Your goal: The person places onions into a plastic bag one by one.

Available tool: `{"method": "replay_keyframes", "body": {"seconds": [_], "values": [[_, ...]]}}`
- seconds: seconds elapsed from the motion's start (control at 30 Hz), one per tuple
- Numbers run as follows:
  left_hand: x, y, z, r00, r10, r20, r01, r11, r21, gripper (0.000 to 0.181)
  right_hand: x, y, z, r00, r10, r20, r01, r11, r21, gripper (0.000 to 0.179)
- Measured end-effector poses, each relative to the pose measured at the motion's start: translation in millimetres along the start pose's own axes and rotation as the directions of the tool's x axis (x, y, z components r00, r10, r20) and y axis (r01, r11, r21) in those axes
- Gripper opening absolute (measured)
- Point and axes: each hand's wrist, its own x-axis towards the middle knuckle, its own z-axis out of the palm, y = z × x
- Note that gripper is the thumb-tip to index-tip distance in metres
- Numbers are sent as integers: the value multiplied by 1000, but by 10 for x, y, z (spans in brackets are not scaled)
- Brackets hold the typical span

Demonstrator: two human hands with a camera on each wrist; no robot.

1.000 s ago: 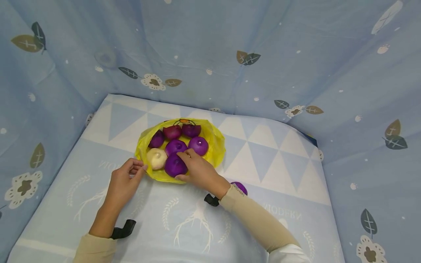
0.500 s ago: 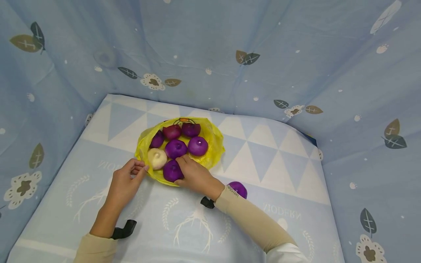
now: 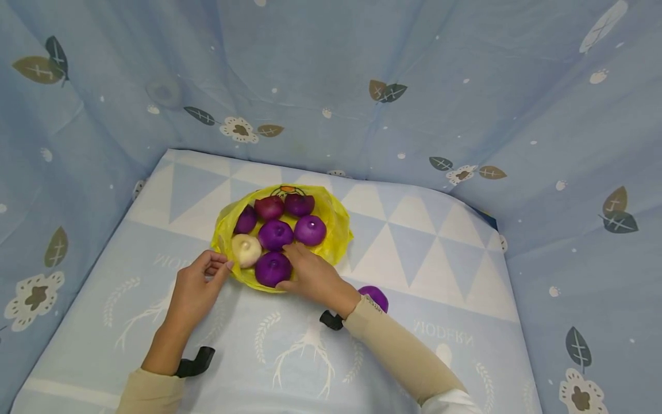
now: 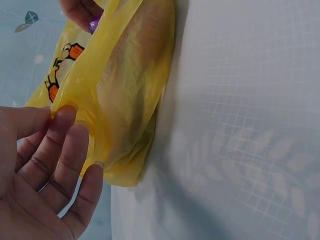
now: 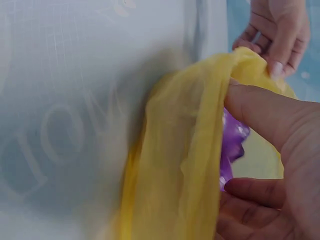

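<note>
A yellow plastic bag [image 3: 338, 230] lies with its mouth spread, holding several purple onions and one white onion [image 3: 246, 250]. My left hand [image 3: 196, 287] pinches the bag's rim at its left; in the left wrist view, thumb and fingertips meet on the yellow film. My right hand [image 3: 315, 276] is inside the bag's near edge, fingers loosely spread beside the nearest purple onion [image 3: 272, 269]. Another purple onion [image 3: 276, 235] sits just behind that one. In the right wrist view, purple skin [image 5: 234, 135] shows between thumb and fingers, partly hidden by the bag.
One more purple onion [image 3: 374, 298] lies on the table outside the bag, partly behind the right wrist. A patterned cloth [image 3: 403, 247] covers the table. Blue curtains [image 3: 331, 69] enclose it at the back and sides.
The right hand lowered the nearest purple onion toward the bag's near edge, then drew slightly right, off it. The left hand keeps its place at the rim.
</note>
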Motion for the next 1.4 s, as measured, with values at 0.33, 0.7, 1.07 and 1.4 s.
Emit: {"method": "replay_keyframes", "body": {"seconds": [0.33,0.7,1.07,1.4], "values": [[2,13,-4,1000,-15,-5,15,1000,6,20,-385,165,-322,995,18,-97,-17,1000,13,76],[19,34,11,1000,-1,-10,1,1000,2,21,-1178,491,-581,971,168,-170,-171,985,0,70],[27,65,18,1000,-13,-20,13,1000,0,21,-1659,680,-547,953,297,-56,-296,955,20,83],[23,67,8,1000,-20,-18,20,1000,2,22,-1745,729,-351,954,293,-63,-295,955,-17,82]]}}
